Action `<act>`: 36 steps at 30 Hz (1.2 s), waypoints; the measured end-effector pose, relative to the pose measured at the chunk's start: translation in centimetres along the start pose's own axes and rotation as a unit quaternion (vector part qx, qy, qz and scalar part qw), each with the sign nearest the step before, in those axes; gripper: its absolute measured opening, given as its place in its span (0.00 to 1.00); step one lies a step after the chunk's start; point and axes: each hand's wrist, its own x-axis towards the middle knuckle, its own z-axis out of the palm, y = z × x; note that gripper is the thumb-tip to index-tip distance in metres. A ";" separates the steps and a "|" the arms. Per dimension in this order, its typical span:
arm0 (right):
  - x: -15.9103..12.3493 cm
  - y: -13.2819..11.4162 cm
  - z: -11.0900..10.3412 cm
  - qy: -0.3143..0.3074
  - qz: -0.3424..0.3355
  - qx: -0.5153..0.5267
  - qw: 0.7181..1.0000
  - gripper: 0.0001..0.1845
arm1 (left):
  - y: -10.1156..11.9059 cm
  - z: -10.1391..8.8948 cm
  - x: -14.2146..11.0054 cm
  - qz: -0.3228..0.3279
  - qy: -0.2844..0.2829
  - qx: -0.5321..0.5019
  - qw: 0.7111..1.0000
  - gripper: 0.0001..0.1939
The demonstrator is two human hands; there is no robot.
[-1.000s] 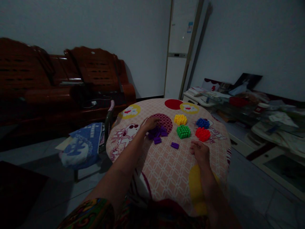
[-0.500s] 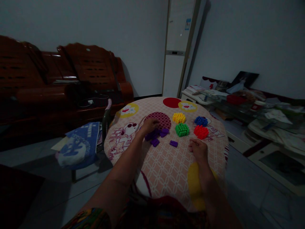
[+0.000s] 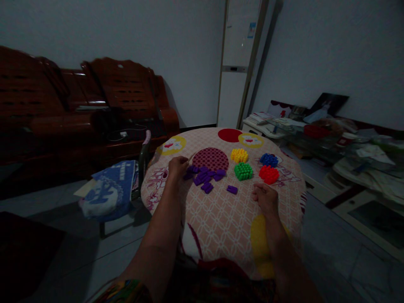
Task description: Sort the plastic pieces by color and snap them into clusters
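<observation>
My left hand (image 3: 178,167) is at the left end of a loose pile of purple plastic pieces (image 3: 204,176). Its fingers are drawn together, and whether a piece is between them I cannot make out. A single purple piece (image 3: 232,190) lies apart, to the right of the pile. My right hand (image 3: 265,198) rests on the cloth with its fingers curled in and nothing visible in them. Just beyond it sits a red knobbly cluster (image 3: 269,174). Near that are a blue cluster (image 3: 269,160), a green block of knobbly pieces (image 3: 243,171) and a yellow one (image 3: 239,155).
A patterned cloth (image 3: 221,223) covers the round table. On the left stands a chair with a blue bag (image 3: 110,189), and behind it a wooden sofa (image 3: 123,92). To the right, a cluttered cabinet (image 3: 315,130) runs along the wall. A tall white appliance (image 3: 235,92) stands beyond the table.
My left hand has moved left off the purple pile, uncovering more of the pieces. My right hand stays in about the same place. The view has shifted slightly.
</observation>
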 end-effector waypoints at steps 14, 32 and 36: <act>0.3 0.5 0.1 0.008 0.001 0.013 1.000 0.21 | -1.8 0.3 -0.3 -0.007 -0.086 -0.017 0.996 0.09; 0.5 1.3 -0.1 0.003 -0.012 -0.001 1.000 0.20 | -1.4 1.8 -0.2 -0.077 -0.113 -0.305 0.942 0.10; 0.6 1.3 -0.1 0.006 -0.007 -0.002 1.000 0.19 | -1.3 1.8 -0.6 -0.077 -0.117 -0.321 0.937 0.12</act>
